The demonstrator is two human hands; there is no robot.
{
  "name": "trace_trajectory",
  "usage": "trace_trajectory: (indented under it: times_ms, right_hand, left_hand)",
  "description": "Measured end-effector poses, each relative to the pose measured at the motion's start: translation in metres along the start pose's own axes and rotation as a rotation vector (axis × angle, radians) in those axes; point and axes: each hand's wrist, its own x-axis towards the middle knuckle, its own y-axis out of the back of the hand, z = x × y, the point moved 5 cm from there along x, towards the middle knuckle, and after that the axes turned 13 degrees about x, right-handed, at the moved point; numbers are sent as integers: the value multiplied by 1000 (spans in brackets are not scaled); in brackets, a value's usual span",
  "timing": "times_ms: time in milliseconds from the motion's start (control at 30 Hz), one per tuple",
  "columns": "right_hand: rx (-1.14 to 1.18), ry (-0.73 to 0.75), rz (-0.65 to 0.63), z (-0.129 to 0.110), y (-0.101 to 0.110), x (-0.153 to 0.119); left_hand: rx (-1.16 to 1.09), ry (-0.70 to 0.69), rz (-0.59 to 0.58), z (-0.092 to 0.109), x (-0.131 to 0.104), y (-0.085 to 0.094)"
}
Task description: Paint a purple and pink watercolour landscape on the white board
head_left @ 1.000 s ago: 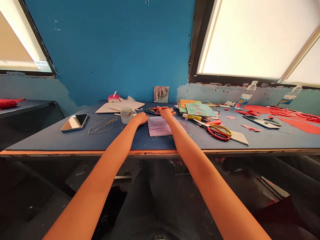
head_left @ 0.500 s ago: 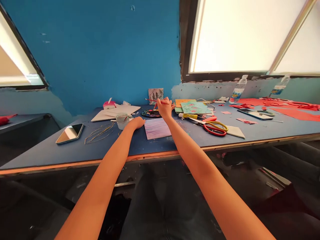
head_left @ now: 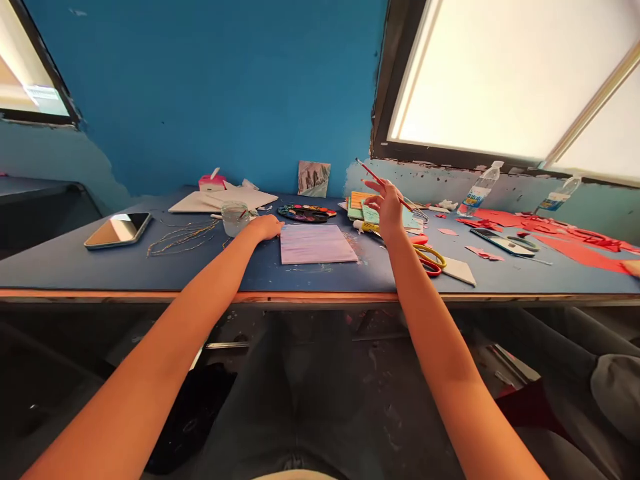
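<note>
A small canvas (head_left: 317, 245) painted in lilac and bluish streaks lies flat near the table's front edge. My left hand (head_left: 266, 228) rests on the table at its upper left corner, its fingers mostly hidden behind the back of the hand. Raised over the table to the right, my right hand (head_left: 391, 207) grips a slim red paintbrush (head_left: 369, 171), dark tip pointing up and left. Behind the canvas sits a paint palette (head_left: 306, 213) with several colours. A clear cup of water (head_left: 234, 220) stands just left of my left hand.
A small grey picture (head_left: 314, 179) leans on the wall. Scissors (head_left: 431, 259) lie by my right forearm, beside painted boards (head_left: 358, 205). Phones (head_left: 119, 231) (head_left: 501, 243), loose strings (head_left: 183, 239), bottles (head_left: 481, 189) and red paper scraps (head_left: 575, 247) surround them. Someone's hand (head_left: 633, 267) shows at far right.
My right hand has moved right with the paintbrush, away from above the palette, and the brush now tilts up. My left hand stays by the canvas. The view has shifted slightly.
</note>
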Motion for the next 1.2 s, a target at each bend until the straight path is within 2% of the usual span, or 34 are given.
trace_trajectory:
  times_ms: [100,267,367,567,667,833,933,1200]
  right_hand:
    - [54,-5,-21,0,-5,0]
    - [157,18,24,-7,5,3]
    - [184,-52,24,-6,10,8]
    - [-31,-166,-160,7,1,2]
    - [-114,-185,-109,10,1,-2]
    - [-208,-85,-44,5,2,-4]
    - [-268,-20,-59,4,2,-4]
    - [-407,31,-168,17,0,1]
  left_hand:
    - [14,-7,-7,1,-3,1]
    - [6,8,-18,1,-6,3]
    - [-5,16,-26,1,-7,3]
    - [-12,13,-24,1,-7,3]
    - [-17,8,-21,1,-6,3]
    - [-18,7,-13,0,-6,3]
    - [-17,6,-11,1,-6,3]
    - [-15,2,-23,2,-9,5]
